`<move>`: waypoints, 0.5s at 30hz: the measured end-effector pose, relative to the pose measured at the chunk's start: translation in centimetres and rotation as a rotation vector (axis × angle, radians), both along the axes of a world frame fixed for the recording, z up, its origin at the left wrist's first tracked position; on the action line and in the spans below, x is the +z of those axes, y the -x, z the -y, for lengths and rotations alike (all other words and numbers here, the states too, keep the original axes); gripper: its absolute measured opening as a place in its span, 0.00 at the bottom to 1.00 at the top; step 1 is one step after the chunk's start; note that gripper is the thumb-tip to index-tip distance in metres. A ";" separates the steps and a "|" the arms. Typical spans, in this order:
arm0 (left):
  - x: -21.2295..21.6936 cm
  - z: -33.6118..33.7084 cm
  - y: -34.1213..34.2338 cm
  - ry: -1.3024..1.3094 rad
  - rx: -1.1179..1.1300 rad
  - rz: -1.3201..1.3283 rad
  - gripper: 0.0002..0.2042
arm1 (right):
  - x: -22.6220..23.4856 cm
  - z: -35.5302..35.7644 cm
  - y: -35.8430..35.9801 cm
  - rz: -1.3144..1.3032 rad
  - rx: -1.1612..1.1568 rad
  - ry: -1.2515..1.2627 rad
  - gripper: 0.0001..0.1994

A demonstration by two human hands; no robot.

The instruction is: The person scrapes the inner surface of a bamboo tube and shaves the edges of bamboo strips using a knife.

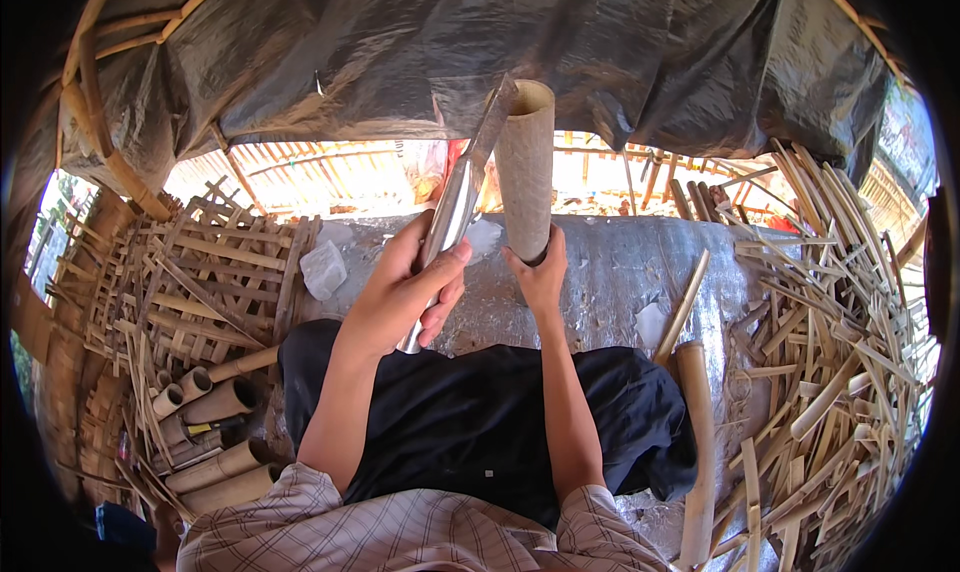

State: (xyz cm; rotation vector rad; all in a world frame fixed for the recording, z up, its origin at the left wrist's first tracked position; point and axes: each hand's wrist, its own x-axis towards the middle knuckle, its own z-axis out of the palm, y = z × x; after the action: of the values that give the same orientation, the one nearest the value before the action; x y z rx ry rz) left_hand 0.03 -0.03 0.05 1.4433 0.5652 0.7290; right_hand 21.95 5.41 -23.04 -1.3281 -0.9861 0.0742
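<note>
My left hand [408, 290] is closed around the shiny metal tube handle of a knife [455, 207]. Its dark, worn blade points up and away, beside the upper rim of a bamboo tube [526, 167]; whether it touches the rim I cannot tell. Lower down, my right hand [541, 274] grips that tube near its bottom end, fingers wrapped round it. The tube stands nearly upright with its hollow mouth facing up. Part of its base is hidden by my fingers.
Split bamboo strips [830, 372] lie heaped on the right. On the left are a woven bamboo lattice [205, 272] and several cut bamboo tubes [225, 400]. A bamboo pole [696, 442] lies by my right knee. Dark plastic sheeting [640, 52] hangs in front.
</note>
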 end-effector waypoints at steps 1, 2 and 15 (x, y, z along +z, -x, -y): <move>0.0 0.0 0.0 0.006 0.004 0.002 0.11 | 0.0 0.0 0.0 -0.003 0.001 -0.003 0.37; -0.1 0.1 -0.1 0.001 0.009 0.001 0.11 | 0.0 0.0 -0.1 -0.004 -0.001 -0.001 0.37; -0.5 0.1 -0.2 -0.013 -0.006 0.028 0.14 | 0.1 0.1 -0.4 -0.005 -0.019 -0.018 0.36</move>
State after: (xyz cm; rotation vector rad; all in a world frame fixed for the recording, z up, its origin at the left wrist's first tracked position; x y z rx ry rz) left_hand 0.27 -0.13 -0.46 1.4435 0.5355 0.7486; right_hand 22.33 5.32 -22.95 -1.3201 -0.9674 0.0545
